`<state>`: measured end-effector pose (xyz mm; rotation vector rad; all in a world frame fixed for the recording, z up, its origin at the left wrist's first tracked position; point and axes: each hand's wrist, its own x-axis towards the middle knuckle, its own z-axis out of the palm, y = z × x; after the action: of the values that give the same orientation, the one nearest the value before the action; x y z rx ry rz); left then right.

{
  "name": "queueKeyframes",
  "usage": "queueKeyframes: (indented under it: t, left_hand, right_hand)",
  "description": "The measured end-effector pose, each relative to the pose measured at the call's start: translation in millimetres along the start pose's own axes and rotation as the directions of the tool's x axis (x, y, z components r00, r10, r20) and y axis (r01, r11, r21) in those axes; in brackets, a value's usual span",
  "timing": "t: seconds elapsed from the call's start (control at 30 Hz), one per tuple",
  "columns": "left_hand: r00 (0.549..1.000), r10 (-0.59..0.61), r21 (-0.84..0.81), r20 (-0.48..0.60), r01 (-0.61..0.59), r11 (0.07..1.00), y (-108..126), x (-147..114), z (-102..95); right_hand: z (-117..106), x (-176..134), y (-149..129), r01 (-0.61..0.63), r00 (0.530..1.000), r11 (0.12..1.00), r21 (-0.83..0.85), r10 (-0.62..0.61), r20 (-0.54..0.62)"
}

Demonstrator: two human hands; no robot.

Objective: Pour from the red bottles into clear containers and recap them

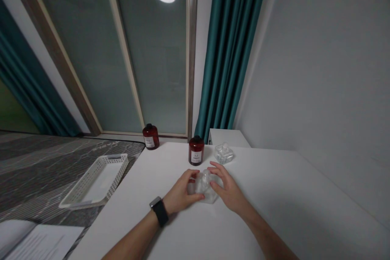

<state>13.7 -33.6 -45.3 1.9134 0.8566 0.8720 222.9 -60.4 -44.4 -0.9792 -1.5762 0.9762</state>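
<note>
Both hands are around a clear, see-through container [204,183] with a rounded, knob-like top and a wider base; it looks like glass or plastic and is on the white table. My left hand [182,193] curls about its left side, thumb at the front and fingers behind. From the right, my right hand [228,191] reaches in with thumb and fingertips against the upper part. Fingers partly cover the container, so its exact kind is hard to make out. Behind it stands a dark red bottle [196,151] with a white label, and a second clear container [224,153] sits to that bottle's right.
Another dark red bottle [150,137] stands at the table's far left corner. Left of the white table [243,227], on a grey striped surface, lie a white perforated basket [114,183] and an open book [45,240]. A white cabinet [228,137] is behind.
</note>
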Motion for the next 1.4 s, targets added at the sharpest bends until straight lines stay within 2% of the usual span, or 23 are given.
queueKeyframes:
  t: [0.23, 0.6, 0.83, 1.0, 1.2, 1.33, 1.4]
  left_hand:
    - [1.000, -0.005, -0.014, 0.012, 0.006, 1.000, -3, 0, 0.3]
    - [1.000, -0.007, -0.002, -0.019, 0.007, 1.000, 4, -2, 0.7]
    - [0.999, -0.025, 0.019, -0.028, 0.026, 0.999, 5, -1, 0.1]
    - [0.999, -0.035, 0.051, -0.012, 0.036, 0.998, 6, -2, -13.1]
    - [0.999, -0.047, 0.057, 0.025, 0.046, 0.997, 2, -4, -28.0]
    - [0.998, 0.035, 0.082, 0.060, -0.039, 0.996, 0, -5, -36.3]
    - [0.996, 0.092, 0.066, 0.007, -0.092, 0.994, -2, -5, -43.8]
  right_hand:
    - [17, -2, 3, -0.023, 1.000, 0.997, 0.073, 0.022, 0.016]
    - [25, -4, 6, -0.031, 0.998, 0.994, 0.105, 0.037, -0.057]
    - [19, -5, 8, -0.032, 0.998, 0.998, -0.058, 0.029, -0.048]
    - [9, -7, 11, 0.003, 1.000, 0.989, -0.146, -0.005, -0.014]
    - [7, -3, 15, -0.031, 0.998, 0.985, -0.172, 0.023, -0.050]
    - [8, 0, 21, -0.017, 0.995, 0.984, -0.177, -0.001, -0.099]
    - [9, 1, 25, -0.015, 0.992, 0.986, -0.168, -0.006, -0.126]
